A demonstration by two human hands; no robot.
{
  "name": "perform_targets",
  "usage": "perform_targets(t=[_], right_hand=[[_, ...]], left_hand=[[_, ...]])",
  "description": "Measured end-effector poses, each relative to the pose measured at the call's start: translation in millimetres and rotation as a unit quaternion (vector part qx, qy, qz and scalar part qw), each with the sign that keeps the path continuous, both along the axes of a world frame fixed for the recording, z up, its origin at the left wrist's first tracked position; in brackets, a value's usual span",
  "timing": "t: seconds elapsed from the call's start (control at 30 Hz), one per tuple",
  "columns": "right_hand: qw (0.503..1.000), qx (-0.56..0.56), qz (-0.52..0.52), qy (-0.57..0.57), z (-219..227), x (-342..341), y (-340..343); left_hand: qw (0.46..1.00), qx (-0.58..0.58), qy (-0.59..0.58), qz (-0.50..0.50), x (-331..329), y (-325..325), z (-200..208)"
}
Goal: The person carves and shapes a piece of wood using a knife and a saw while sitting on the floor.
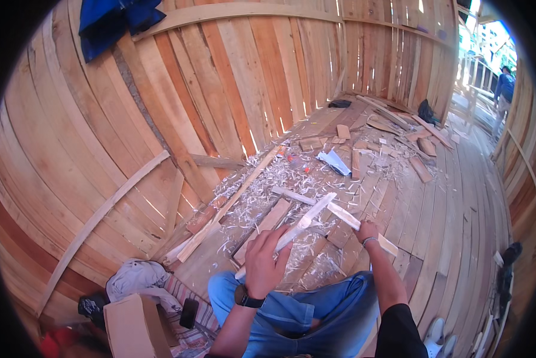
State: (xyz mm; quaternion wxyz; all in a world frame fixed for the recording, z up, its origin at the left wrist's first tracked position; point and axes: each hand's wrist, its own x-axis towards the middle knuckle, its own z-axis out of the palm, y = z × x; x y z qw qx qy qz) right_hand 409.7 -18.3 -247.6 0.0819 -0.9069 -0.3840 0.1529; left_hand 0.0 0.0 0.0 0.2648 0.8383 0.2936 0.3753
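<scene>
My left hand (267,262), with a dark watch on its wrist, is closed around a pale whittled wooden stick (305,222) that slants up and away to the right. My right hand (369,232), a band at its wrist, grips a second pale wooden stick (344,215). This one runs from far left to near right, and its near end sticks out past my fist. The two sticks cross in front of me, the left one on top; whether they touch I cannot tell. Below both hands are my crossed legs in blue jeans (292,310).
Curly wood shavings (262,176) cover the plank floor. A long batten (232,206) and a short board (265,230) lie to the left. Offcuts (420,170) are scattered farther off. Near left are a cardboard box (134,328) and a phone (188,313). A person (504,89) stands beyond the doorway.
</scene>
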Motion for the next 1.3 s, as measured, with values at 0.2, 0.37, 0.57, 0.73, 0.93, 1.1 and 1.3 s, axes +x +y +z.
perform_targets(t=[0.2,0.37,0.57,0.73,0.93,1.1,1.3], right_hand=[[0.99,0.099,-0.046,-0.095,-29.6,-37.8,-0.6],[0.965,0.247,-0.08,0.041,-49.8,-6.4,-14.4],[0.593,0.485,0.067,0.639,69.3,-82.9,-22.8],[0.475,0.553,0.216,0.65,139.8,-146.2,-42.5],[0.402,0.623,0.175,0.647,115.3,-170.5,-30.0],[0.471,0.603,0.025,0.643,102.1,-176.1,-24.0],[0.561,0.548,-0.067,0.616,101.7,-186.1,-21.1]], left_hand=[[0.955,0.258,0.111,0.098,14.3,-16.3,3.6],[0.932,0.328,0.113,0.107,27.5,-11.2,-1.8],[0.939,0.298,0.145,0.094,27.3,-7.3,-15.3],[0.951,0.237,0.185,0.073,29.9,-6.5,-38.5],[0.965,0.139,0.218,0.035,31.0,-17.8,-55.6],[0.981,0.037,0.191,0.015,32.8,-21.4,-83.7],[0.968,-0.07,0.241,0.013,30.9,-28.8,-110.4]])
